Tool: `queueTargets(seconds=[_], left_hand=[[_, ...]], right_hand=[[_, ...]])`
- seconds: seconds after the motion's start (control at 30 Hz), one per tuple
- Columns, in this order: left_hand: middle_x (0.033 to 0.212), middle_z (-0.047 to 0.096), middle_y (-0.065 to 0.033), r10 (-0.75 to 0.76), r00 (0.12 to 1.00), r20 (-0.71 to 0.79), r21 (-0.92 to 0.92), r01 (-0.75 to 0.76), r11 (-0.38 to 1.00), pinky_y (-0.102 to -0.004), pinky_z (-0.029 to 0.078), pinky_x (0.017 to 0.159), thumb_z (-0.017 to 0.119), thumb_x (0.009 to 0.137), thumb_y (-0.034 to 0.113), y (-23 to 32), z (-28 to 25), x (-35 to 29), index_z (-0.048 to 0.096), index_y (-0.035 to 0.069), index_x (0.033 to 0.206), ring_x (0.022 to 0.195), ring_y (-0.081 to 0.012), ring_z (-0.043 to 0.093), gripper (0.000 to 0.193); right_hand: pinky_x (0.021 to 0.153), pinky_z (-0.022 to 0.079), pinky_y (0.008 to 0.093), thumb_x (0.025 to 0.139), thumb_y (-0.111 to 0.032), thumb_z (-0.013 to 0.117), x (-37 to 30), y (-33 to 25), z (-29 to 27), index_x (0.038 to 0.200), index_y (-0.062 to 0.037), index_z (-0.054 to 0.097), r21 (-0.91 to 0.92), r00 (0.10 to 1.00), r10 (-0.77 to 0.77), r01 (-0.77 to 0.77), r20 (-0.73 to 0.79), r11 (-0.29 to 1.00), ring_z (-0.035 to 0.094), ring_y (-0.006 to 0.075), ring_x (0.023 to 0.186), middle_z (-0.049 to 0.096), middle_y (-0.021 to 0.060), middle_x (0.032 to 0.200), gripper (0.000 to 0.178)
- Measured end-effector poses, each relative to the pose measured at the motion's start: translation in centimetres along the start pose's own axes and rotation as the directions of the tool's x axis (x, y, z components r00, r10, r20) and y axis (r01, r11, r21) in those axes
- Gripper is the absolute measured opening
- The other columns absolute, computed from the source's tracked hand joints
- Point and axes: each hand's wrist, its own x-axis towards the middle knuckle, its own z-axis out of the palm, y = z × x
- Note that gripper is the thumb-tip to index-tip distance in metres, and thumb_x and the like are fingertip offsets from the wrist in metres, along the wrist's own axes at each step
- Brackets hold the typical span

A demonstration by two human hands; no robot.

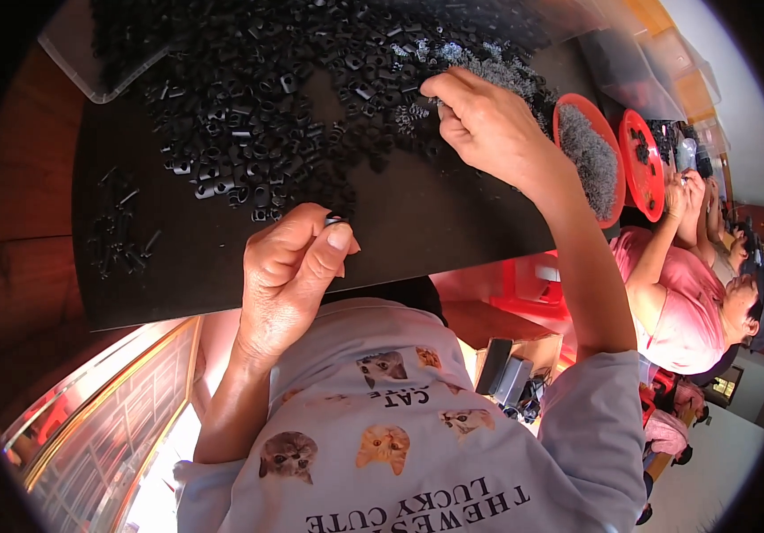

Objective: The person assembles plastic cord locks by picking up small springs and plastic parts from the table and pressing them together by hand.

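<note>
My left hand (286,275) is closed near the table's front edge, thumb and forefinger pinching a small black plastic part (333,220). Most of that part is hidden by the fingers. Farther off to the right, my right hand (493,129) reaches over the table with its fingers curled at the edge of a heap of small grey metal springs (502,75). Whatever its fingertips hold, if anything, cannot be made out. A big spread of small black hollow plastic parts (240,124) covers the far and middle table, running close to both hands.
Thin black pins (120,226) lie at the left of the dark table (435,218). A clear plastic bin (102,75) stands at the far left. Rightward are a red bowl of springs (591,160) and another red bowl (644,169) with black parts. A co-worker in pink (666,302) sits beyond.
</note>
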Motion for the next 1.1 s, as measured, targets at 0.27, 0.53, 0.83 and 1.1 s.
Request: queueTargets(seconds=[0.27,0.53,0.83,1.1], left_hand=[[0.068,0.054,-0.0024,-0.008,1.0,0.01,0.032,0.008,0.999,-0.0244,0.04,0.056,0.062,0.096,0.02,-0.3,-0.1,-0.2,0.06,-0.002,0.078,0.062,-0.0079,0.048,0.029],[0.069,0.054,-0.0024,-0.006,1.0,0.025,0.024,0.006,1.0,-0.0246,0.041,0.058,0.063,0.096,0.018,-0.5,-0.1,-0.2,0.06,-0.002,0.078,0.062,-0.0088,0.048,0.027],[0.066,0.048,-0.0012,0.011,1.0,0.028,0.039,-0.012,0.999,-0.0249,0.037,0.055,0.064,0.095,0.014,-0.6,-0.1,0.0,0.054,-0.002,0.075,0.06,-0.0091,0.041,0.027],[0.066,0.048,-0.0015,0.02,0.999,0.044,0.071,-0.024,0.997,-0.0256,0.037,0.054,0.064,0.095,0.016,-0.7,-0.2,-0.1,0.054,-0.001,0.076,0.06,-0.0093,0.04,0.027]], right_hand=[[0.065,0.049,0.0393,0.082,0.0,0.061,0.1,-0.1,-0.2,0.096,-0.0044,0.055,0.122,0.998,0.06,-0.061,0.008,0.991,0.062,0.0324,0.074,0.062,0.0124,0.088,0.016],[0.064,0.048,0.0399,0.082,-0.004,0.064,0.3,-0.5,-0.6,0.09,-0.0036,0.051,0.025,0.984,0.147,-0.15,0.1,0.988,0.062,0.0326,0.072,0.062,0.0119,0.083,0.015],[0.068,0.049,0.0406,0.085,-0.007,0.062,1.0,0.0,-0.6,0.09,-0.0034,0.059,0.018,0.995,0.056,-0.057,0.079,0.998,0.062,0.0316,0.079,0.061,0.01,0.091,0.007],[0.07,0.051,0.0444,0.084,-0.008,0.061,3.0,-1.1,-1.0,0.086,-0.0018,0.06,-0.141,0.957,0.063,-0.024,0.282,0.99,0.063,0.036,0.086,0.062,0.011,0.094,0.007]])
